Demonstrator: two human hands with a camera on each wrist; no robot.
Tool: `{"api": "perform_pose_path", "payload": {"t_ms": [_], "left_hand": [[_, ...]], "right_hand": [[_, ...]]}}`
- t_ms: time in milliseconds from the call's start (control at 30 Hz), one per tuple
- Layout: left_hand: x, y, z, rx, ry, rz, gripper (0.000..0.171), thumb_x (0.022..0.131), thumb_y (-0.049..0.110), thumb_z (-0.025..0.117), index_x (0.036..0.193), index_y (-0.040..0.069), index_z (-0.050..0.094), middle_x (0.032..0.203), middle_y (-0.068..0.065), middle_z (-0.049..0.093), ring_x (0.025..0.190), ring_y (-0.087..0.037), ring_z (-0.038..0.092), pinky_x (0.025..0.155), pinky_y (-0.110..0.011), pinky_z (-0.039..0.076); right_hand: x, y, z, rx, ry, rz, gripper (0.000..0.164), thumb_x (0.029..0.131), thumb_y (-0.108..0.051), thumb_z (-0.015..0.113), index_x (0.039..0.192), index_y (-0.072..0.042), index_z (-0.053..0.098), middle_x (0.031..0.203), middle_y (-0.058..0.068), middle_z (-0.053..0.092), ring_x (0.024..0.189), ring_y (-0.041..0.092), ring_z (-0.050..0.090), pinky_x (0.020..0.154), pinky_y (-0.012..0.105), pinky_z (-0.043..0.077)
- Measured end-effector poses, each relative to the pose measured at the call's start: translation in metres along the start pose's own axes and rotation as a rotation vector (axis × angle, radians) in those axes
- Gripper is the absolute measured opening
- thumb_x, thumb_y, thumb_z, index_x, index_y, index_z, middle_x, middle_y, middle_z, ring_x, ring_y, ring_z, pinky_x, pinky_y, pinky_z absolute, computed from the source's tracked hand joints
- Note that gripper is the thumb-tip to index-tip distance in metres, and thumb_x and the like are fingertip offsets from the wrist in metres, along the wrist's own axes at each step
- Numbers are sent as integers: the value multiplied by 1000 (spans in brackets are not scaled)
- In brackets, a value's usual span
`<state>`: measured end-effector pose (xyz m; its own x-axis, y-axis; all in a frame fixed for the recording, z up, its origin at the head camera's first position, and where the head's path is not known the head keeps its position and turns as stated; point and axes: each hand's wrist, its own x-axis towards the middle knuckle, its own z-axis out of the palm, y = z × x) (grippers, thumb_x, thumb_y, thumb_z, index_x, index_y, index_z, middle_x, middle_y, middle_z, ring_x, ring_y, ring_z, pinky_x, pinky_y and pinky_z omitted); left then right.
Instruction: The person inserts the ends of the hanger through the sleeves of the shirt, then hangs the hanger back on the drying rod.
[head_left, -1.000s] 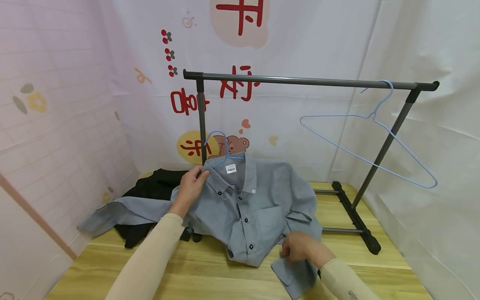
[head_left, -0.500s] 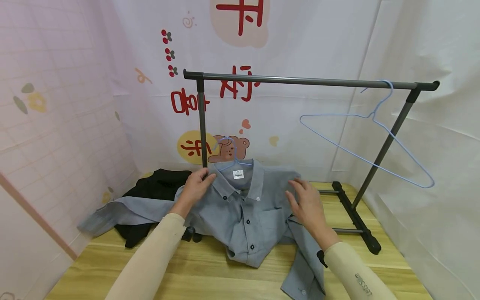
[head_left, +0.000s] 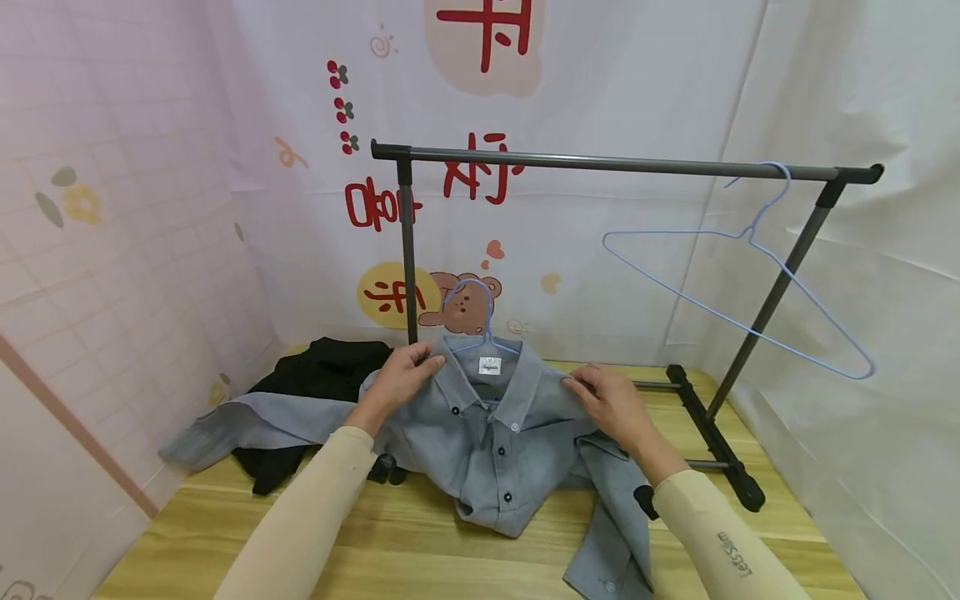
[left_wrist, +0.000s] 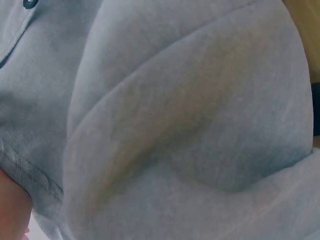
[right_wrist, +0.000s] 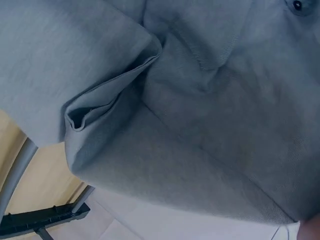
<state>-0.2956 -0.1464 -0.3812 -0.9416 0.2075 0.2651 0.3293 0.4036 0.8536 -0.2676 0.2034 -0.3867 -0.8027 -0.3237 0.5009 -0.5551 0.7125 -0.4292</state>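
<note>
At back: white printed backdrop (head_left: 637, 75) w/ lg red characters (head_left: 487, 21) & a cartoon bear (head_left: 463, 307). Below: wood-grain table (head_left: 442, 554), out to bottom edge of head view. Standing on it: dark metal garment rack (head_left: 615, 163), w/ horiz. rail up top, black foot at R.

In front of rack, mid-table: gray button-front shirt (head_left: 487, 471), held up by both shoulders, collar facing camera, lower front slumped on table. One arm of it stretched out L, over a black garment (head_left: 318, 367); other arm draped down at R, cuff end nr bottom edge.

Reaching in from below: person's cream sleeves (head_left: 311, 517), w/ lettering on R one.

On rail nr R end: pale blue wire hanger (head_left: 751, 232), well apart from shirt. Inside shirt: second pale blue hanger (head_left: 488, 318), w/ hook up thru neck opening, apart from rail.

L hand (head_left: 395, 381): pinching shirt btwn thumb & fingers, just beside collar. R hand (head_left: 611, 404): pinching shirt at R shoulder, same way. In both wrist views, mostly folded gray cloth, w/ only a sliver of hand at a lower corner; can't tell grip from those.

Inside collar: white label (head_left: 490, 366), print too small to read for sure. Down front: dark buttons (head_left: 502, 451), plus a pale one on R collar point.
</note>
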Motion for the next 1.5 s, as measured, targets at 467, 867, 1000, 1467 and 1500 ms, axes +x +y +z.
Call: {"api": "perform_pose_path", "payload": {"t_ms": [467,867,1000,1467,1500], "left_hand": [[-1,3,8,21,-60,40,32,102,20,58,76,9,44,66,-2,33,57,-17,32,59,-29,30],[-1,1,0,121,66,-51,36,93,45,68,116,17,72,115,-1,68,104,-19,61,90,-41,50],[-6,-12,-19,89,120,-134,45,94,50,65,121,15,69,123,-8,64,108,-27,59,96,-47,46],[-28,-54,-45,204,65,-233,29,98,29,65,119,9,65,121,-15,64,100,-30,61,87,-48,48],[-29,-56,-44,224,54,-238,30,98,26,65,122,8,63,122,-15,63,101,-30,61,87,-48,48]], "right_hand": [[6,-20,4,147,-115,176,40,99,-41,60,124,-12,71,119,10,70,107,29,66,86,48,52],[-4,-11,-2,128,53,171,28,97,-28,66,112,-7,76,106,11,73,96,29,69,79,48,54],[-8,-1,-12,173,73,275,37,98,-34,63,119,-4,72,116,16,70,109,35,65,88,51,51],[-22,26,-29,281,175,533,53,100,-44,57,125,2,67,127,23,62,118,38,57,97,52,45],[-23,27,-29,288,176,545,53,100,-44,57,125,2,67,127,23,62,118,38,57,97,52,45]]}}
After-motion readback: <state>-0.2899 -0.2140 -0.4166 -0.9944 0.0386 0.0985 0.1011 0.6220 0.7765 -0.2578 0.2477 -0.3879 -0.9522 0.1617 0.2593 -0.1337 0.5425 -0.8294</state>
